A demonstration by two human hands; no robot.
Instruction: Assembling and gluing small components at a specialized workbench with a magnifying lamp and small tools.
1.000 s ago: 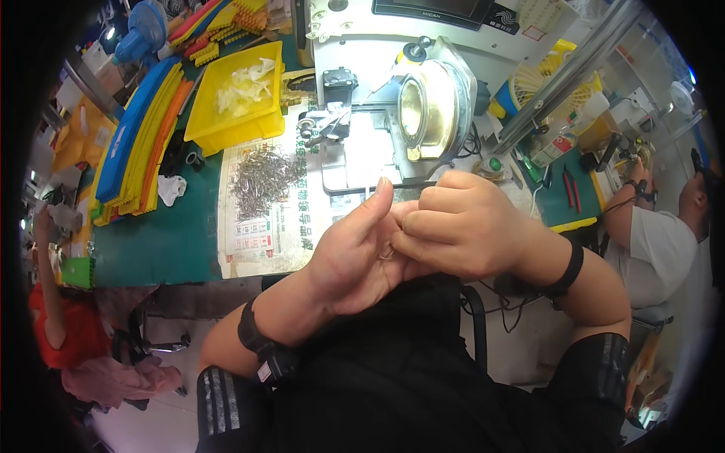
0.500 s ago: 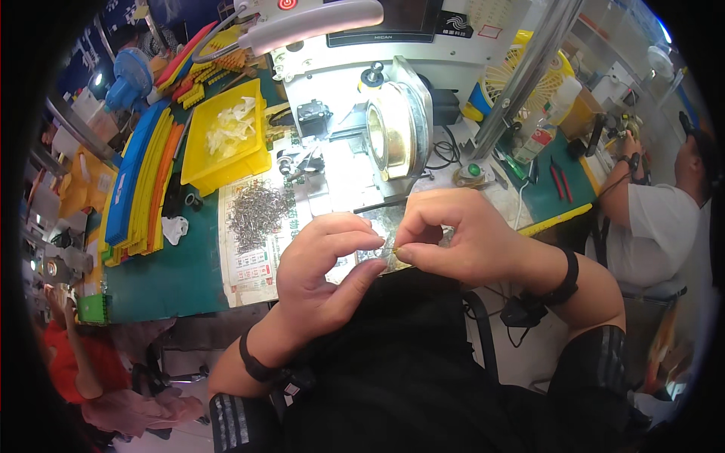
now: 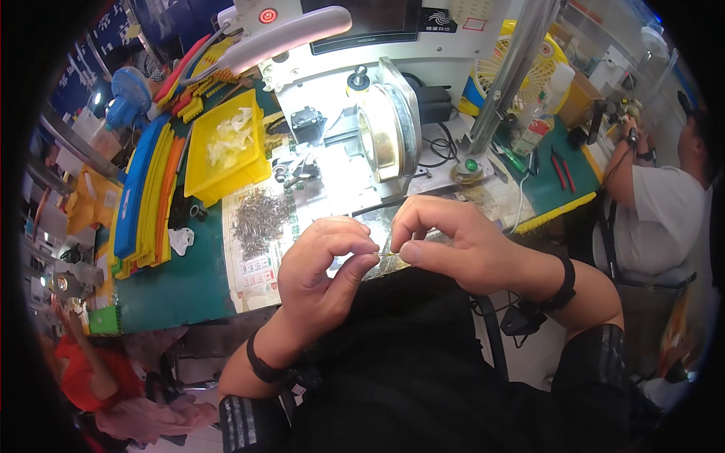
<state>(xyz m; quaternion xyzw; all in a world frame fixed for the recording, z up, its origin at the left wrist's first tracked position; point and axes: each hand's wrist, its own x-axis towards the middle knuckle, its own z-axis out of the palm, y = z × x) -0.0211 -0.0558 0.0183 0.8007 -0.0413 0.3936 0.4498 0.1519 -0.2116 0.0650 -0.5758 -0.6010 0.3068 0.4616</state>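
Between my two hands, just in front of the machine, a thin, shiny, gold-coloured metal piece (image 3: 386, 254) is stretched from fingertip to fingertip. My left hand (image 3: 317, 268) pinches one end between thumb and index finger. The other end is pinched by my right hand (image 3: 464, 245), also with thumb and index finger. The piece is too small to name its kind. To the left, a heap of small metal parts (image 3: 260, 219) lies on a printed paper sheet (image 3: 253, 279). Beyond my hands stands a machine with a wide metal wheel (image 3: 383, 140) under bright light.
A yellow tray (image 3: 200, 181) with pale scraps stands at left, beside long blue and yellow strips (image 3: 143, 192). A lamp (image 3: 294, 38) hangs over the machine. Red-handled pliers (image 3: 563, 170), a bottle (image 3: 532, 132) and a yellow fan (image 3: 521, 64) are right. Other people sit on both sides.
My left thumb has come up against the index finger and closed on the piece's end. My right hand has turned slightly. The view has shifted a little.
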